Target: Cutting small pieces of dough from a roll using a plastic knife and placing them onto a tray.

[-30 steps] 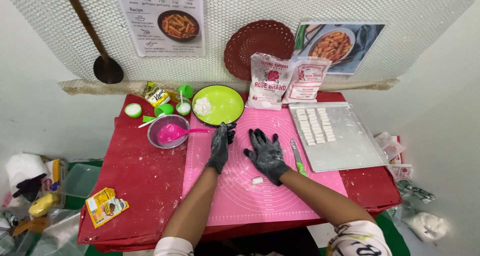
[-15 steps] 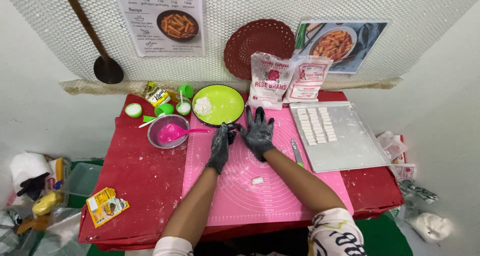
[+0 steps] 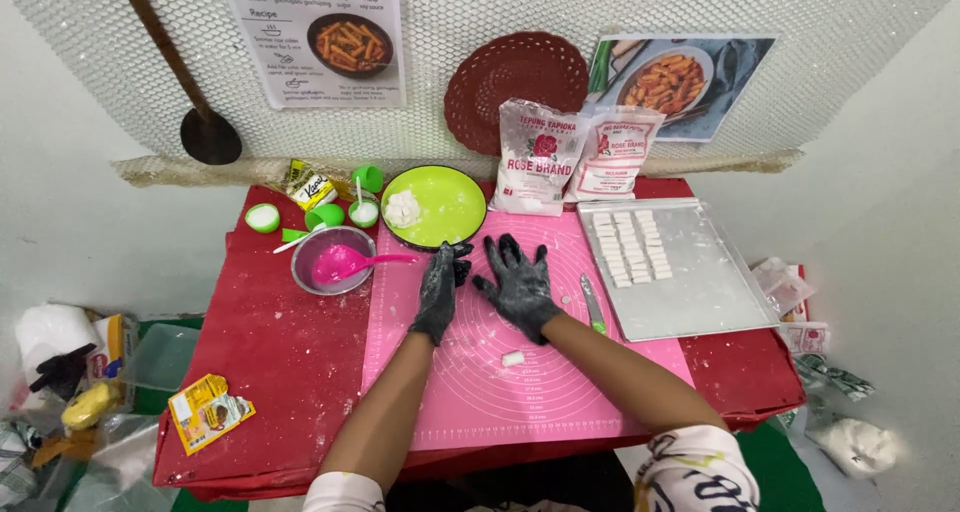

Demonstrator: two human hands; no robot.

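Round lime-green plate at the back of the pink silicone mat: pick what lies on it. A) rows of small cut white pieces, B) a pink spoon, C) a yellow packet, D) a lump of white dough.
D: the round lime-green plate bears only a lump of white dough near its left edge; the cut white pieces sit on the flat metal tray instead.
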